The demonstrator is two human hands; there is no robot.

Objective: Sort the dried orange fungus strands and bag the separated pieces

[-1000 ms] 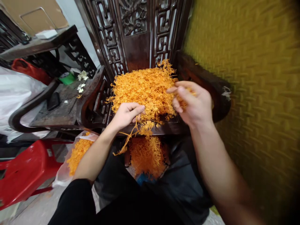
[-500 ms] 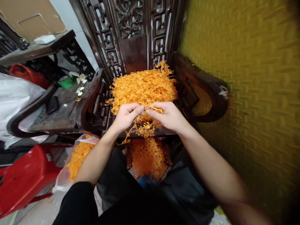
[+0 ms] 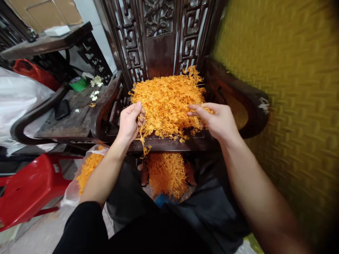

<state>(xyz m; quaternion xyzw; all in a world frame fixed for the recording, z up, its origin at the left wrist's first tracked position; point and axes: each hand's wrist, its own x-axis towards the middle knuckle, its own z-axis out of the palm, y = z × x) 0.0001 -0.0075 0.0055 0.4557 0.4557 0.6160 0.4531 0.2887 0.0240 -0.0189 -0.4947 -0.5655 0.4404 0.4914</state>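
A big heap of orange, thin-branched sprigs point(image 3: 165, 102) lies on the seat of a dark carved wooden chair point(image 3: 169, 145). At the heap's left front, my left hand point(image 3: 130, 120) is closed on an orange stem point(image 3: 143, 141) that hangs down past the seat edge. My right hand point(image 3: 215, 118) is at the heap's right side, with fingers pinched together around some orange sprig. Its fingertips overlap the heap, so part of what it holds is hard to make out. Below the seat, between my legs, sits another pile of orange sprigs point(image 3: 166, 174).
To the left are a second dark chair point(image 3: 76, 121) with a green tape roll point(image 3: 78, 84) and a black object point(image 3: 62, 109), a red plastic stool point(image 3: 29, 190) and a plastic bag of orange pieces point(image 3: 90, 167). A yellow patterned surface point(image 3: 296, 106) rises on the right.
My hands were together at the front of the heap and have moved apart, the left one leftward, the right one rightward. The view has shifted slightly.
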